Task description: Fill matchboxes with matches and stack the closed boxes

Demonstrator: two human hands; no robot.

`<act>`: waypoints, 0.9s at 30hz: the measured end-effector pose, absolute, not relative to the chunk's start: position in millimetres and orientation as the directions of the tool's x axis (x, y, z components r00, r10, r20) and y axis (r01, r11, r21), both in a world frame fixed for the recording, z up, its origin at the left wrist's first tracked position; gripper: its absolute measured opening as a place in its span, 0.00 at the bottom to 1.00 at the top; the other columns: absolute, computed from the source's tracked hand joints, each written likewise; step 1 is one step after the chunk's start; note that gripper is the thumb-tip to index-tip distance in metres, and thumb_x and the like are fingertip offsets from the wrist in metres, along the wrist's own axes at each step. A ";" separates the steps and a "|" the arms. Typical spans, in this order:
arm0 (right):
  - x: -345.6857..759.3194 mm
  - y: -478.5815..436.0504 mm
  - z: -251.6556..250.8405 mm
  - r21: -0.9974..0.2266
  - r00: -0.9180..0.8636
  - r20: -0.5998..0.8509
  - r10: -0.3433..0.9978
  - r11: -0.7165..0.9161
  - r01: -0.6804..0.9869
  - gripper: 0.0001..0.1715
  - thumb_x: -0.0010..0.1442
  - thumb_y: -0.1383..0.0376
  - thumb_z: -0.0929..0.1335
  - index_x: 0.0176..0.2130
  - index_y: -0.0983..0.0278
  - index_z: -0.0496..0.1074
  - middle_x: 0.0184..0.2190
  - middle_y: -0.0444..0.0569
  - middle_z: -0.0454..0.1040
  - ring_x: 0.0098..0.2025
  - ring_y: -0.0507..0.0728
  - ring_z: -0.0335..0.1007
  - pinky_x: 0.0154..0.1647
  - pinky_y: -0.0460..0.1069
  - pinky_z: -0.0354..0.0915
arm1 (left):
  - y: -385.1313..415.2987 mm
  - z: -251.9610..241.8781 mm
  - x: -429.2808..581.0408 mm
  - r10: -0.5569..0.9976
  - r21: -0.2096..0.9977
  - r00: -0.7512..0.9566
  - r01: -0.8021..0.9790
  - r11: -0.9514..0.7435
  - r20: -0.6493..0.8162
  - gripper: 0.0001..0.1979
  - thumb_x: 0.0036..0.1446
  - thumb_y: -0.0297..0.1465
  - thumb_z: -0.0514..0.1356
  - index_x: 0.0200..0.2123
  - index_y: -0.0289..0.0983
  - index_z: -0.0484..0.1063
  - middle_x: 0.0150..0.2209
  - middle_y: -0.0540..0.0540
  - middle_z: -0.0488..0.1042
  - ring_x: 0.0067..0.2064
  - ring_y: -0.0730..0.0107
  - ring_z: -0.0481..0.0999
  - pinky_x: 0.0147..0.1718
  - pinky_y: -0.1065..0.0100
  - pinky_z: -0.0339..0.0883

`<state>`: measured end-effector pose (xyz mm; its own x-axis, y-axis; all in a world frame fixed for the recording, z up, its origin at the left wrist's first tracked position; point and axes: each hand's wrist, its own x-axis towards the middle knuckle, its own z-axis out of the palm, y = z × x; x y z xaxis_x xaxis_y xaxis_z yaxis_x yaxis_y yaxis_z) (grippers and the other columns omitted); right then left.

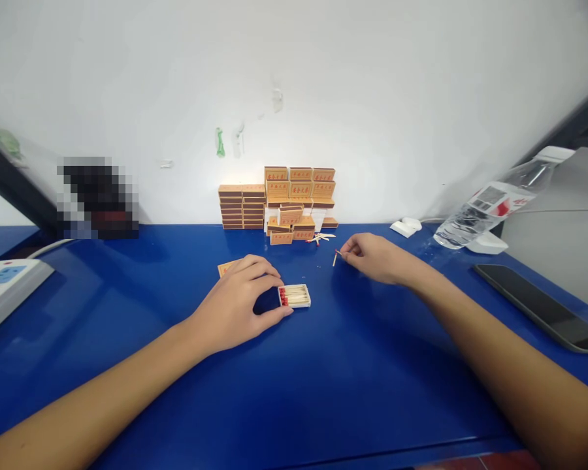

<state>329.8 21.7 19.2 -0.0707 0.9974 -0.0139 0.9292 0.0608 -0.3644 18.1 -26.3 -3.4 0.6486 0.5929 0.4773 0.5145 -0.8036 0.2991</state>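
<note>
My left hand (242, 303) curves around the left end of an open matchbox tray (301, 305), thumb at its near side and a finger at its far side. Matches (296, 296) with red heads lie in the tray, heads to the left. Under the fingers of that hand, an orange matchbox piece (224, 268) is partly covered. To the right, my right hand (367, 256) is closed in a pinch on a match (338, 252), its red head poking out to the left. Just below the fingertips is a pale matchstick (334, 260).
Stacked matchboxes (242, 207) stand against the wall, beside a stepped stack (300, 189). Loose matches (322, 237) lie before them. A phone (543, 307), tilted bottle (494, 199) and white earphone case (406, 226) are at right; a power strip (14, 290) is at left.
</note>
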 end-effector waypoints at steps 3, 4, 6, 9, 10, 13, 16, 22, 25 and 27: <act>320.2 15.9 18.6 -0.327 -0.003 -0.056 0.998 -0.015 0.945 0.09 0.67 0.60 0.69 0.42 0.64 0.76 0.38 0.52 0.83 0.38 0.58 0.78 0.37 0.49 0.66 | -26.3 -4.3 17.8 0.591 0.300 0.649 0.512 -0.805 0.478 0.13 0.64 0.41 0.69 0.46 0.38 0.80 0.49 0.43 0.81 0.55 0.55 0.75 0.54 0.52 0.72; 318.9 14.7 19.3 -0.307 0.008 -0.058 0.998 -0.025 0.951 0.12 0.67 0.57 0.70 0.42 0.64 0.76 0.38 0.53 0.83 0.38 0.59 0.79 0.36 0.49 0.66 | -26.3 -4.5 17.7 0.593 0.300 0.648 0.513 -0.804 0.478 0.13 0.64 0.41 0.69 0.46 0.38 0.80 0.49 0.43 0.81 0.55 0.54 0.75 0.54 0.52 0.72; 317.9 13.3 21.0 -0.262 0.012 -0.062 0.998 -0.027 0.965 0.17 0.67 0.51 0.71 0.39 0.63 0.77 0.36 0.53 0.83 0.37 0.61 0.78 0.34 0.50 0.65 | -26.4 -4.5 17.7 0.595 0.302 0.647 0.515 -0.802 0.477 0.13 0.64 0.41 0.69 0.46 0.39 0.80 0.49 0.43 0.81 0.55 0.54 0.75 0.54 0.52 0.72; 316.9 12.9 21.0 -0.217 -0.008 -0.061 0.998 -0.005 0.976 0.21 0.64 0.47 0.72 0.33 0.61 0.77 0.30 0.52 0.81 0.33 0.61 0.78 0.32 0.51 0.63 | -27.1 -3.9 17.9 0.595 0.305 0.646 0.513 -0.802 0.478 0.13 0.64 0.41 0.69 0.46 0.39 0.80 0.49 0.43 0.81 0.55 0.54 0.75 0.54 0.52 0.72; 316.2 13.0 20.2 -0.208 -0.011 -0.063 0.998 -0.002 0.978 0.21 0.64 0.47 0.72 0.32 0.61 0.77 0.29 0.52 0.81 0.33 0.61 0.78 0.31 0.51 0.62 | -27.3 -3.5 17.9 0.594 0.304 0.647 0.512 -0.803 0.479 0.13 0.64 0.41 0.69 0.46 0.38 0.80 0.49 0.43 0.81 0.55 0.54 0.76 0.54 0.52 0.72; 313.5 13.4 17.6 -0.185 -0.007 -0.061 0.998 -0.005 0.983 0.16 0.67 0.53 0.71 0.34 0.62 0.78 0.33 0.53 0.82 0.35 0.60 0.78 0.32 0.51 0.62 | -27.9 -2.9 18.0 0.591 0.300 0.649 0.511 -0.805 0.480 0.14 0.64 0.41 0.69 0.45 0.38 0.80 0.48 0.42 0.81 0.55 0.53 0.76 0.54 0.52 0.72; 312.5 13.9 18.6 -0.149 -0.026 -0.086 0.996 0.013 0.989 0.12 0.70 0.61 0.67 0.38 0.64 0.78 0.37 0.55 0.83 0.37 0.60 0.79 0.34 0.50 0.62 | -27.6 -3.3 17.7 0.591 0.301 0.648 0.512 -0.805 0.480 0.13 0.64 0.41 0.69 0.46 0.38 0.80 0.48 0.43 0.81 0.55 0.54 0.76 0.53 0.52 0.72; 313.6 10.7 28.2 -0.129 -0.097 -0.134 0.986 0.080 0.988 0.16 0.74 0.62 0.63 0.40 0.64 0.77 0.42 0.57 0.83 0.40 0.60 0.79 0.36 0.50 0.62 | -26.2 -5.0 17.0 0.598 0.303 0.647 0.518 -0.800 0.473 0.13 0.64 0.41 0.69 0.46 0.39 0.80 0.49 0.43 0.81 0.55 0.54 0.75 0.53 0.51 0.72; 311.2 5.1 30.6 -0.179 -0.176 -0.097 0.979 0.157 0.971 0.15 0.76 0.62 0.61 0.46 0.64 0.75 0.47 0.56 0.83 0.44 0.60 0.79 0.41 0.49 0.64 | -26.2 -5.1 17.0 0.600 0.299 0.649 0.523 -0.799 0.469 0.14 0.64 0.42 0.69 0.46 0.39 0.80 0.49 0.43 0.81 0.55 0.54 0.75 0.53 0.52 0.72; 308.9 1.5 31.1 -0.198 -0.211 -0.057 0.976 0.196 0.960 0.15 0.76 0.61 0.60 0.48 0.64 0.74 0.48 0.56 0.82 0.45 0.61 0.79 0.42 0.50 0.64 | -26.2 -4.8 17.3 0.602 0.299 0.647 0.525 -0.797 0.469 0.14 0.64 0.42 0.69 0.45 0.39 0.80 0.49 0.43 0.81 0.55 0.54 0.75 0.53 0.51 0.72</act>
